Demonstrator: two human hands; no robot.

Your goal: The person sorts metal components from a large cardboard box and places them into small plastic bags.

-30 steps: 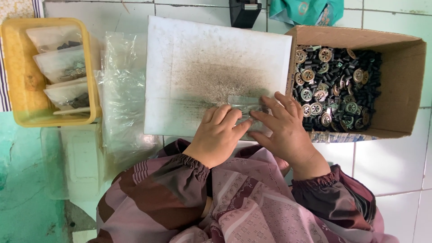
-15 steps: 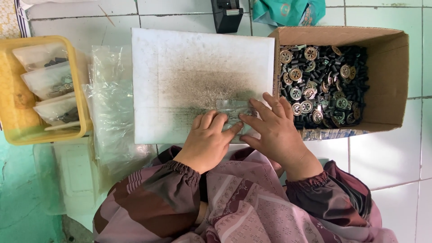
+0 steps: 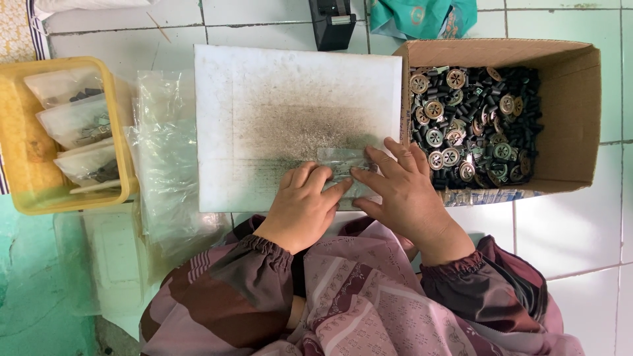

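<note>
Both hands meet over a small clear plastic bag (image 3: 343, 168) lying flat on the near right part of the white board (image 3: 264, 86). Left hand (image 3: 303, 204): fingers curled together, fingertips pressing the bag's near-left edge down; whether thumb and finger actually pinch the film cannot be told, the knuckles hide it. Right hand (image 3: 405, 191): fingers spread and laid flat across the bag's right end, holding it against the board rather than gripping it. Bag contents not resolvable; some small parts may be inside. The board is dusted with dark grime, heaviest at its centre and around the bag. Just beside the board's right edge stands an open cardboard box (image 3: 573, 112) filled with black cylindrical pieces and round metal perforated discs (image 3: 455, 79). Along the board's left edge lies a loose stack of empty clear bags (image 3: 165, 151), and beyond it a yellow tray (image 3: 20, 151) holding filled bags (image 3: 76, 122). A black tape dispenser (image 3: 333, 23) sits past the far edge. Risks, as judged: the film is thin and slick, so uneven pressure could let it slide or wrinkle; an unsealed mouth could spill parts onto the board; the grime could soil the bag; the right wrist is close to the box wall and could nudge it.
</note>
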